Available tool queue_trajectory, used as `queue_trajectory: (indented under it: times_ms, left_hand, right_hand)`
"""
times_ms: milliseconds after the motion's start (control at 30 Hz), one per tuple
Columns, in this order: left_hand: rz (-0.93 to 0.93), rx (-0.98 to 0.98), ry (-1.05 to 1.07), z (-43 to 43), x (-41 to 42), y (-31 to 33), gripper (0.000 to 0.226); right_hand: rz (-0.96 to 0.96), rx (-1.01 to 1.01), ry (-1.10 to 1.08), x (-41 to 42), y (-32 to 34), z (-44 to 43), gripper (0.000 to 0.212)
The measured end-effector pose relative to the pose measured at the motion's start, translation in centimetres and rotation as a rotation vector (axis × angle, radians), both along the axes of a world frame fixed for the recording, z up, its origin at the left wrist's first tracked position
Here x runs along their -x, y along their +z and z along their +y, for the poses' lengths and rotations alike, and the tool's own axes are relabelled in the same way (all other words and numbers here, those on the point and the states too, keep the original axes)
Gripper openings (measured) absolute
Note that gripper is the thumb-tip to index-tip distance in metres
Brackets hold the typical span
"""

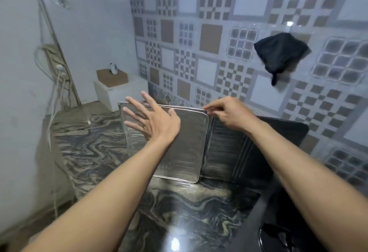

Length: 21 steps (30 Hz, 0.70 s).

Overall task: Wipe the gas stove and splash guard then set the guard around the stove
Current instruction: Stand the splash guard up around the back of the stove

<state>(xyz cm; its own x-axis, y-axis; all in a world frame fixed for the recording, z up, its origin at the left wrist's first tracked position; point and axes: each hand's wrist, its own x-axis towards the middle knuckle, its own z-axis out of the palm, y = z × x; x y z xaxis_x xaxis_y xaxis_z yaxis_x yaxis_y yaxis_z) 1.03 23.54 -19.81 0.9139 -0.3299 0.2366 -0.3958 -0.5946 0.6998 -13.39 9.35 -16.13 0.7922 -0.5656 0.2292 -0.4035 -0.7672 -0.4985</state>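
Observation:
A silver folding splash guard (185, 148) stands upright on the marble counter (95, 152), its left panel facing me and a darker panel (237, 152) angled back to the right. My left hand (151, 120) is spread flat, fingers apart, against the left panel's upper part. My right hand (225, 112) pinches the guard's top edge near the fold. The black gas stove (282, 227) fills the lower right, with part of a burner at the frame's bottom edge.
A black cloth (280, 54) hangs on the patterned tiled wall (199, 32) at the upper right. A white box (117, 94) with a small brown box on it sits in the back corner. Cables (53, 102) dangle down the left wall onto the counter.

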Motion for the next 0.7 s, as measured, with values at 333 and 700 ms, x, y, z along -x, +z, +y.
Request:
queue_trajectory:
  times_ms: [333,700]
  left_hand:
    - [0.531,0.322,-0.065,-2.6,0.2,0.6,0.126]
    - [0.543,0.262,-0.14,-2.6,0.3,1.1,0.138]
  right_hand:
    - [-0.005,-0.002,-0.009,-0.5,0.2,-0.8,0.026]
    - [-0.01,-0.051,0.012,-0.3,0.4,-1.1,0.021]
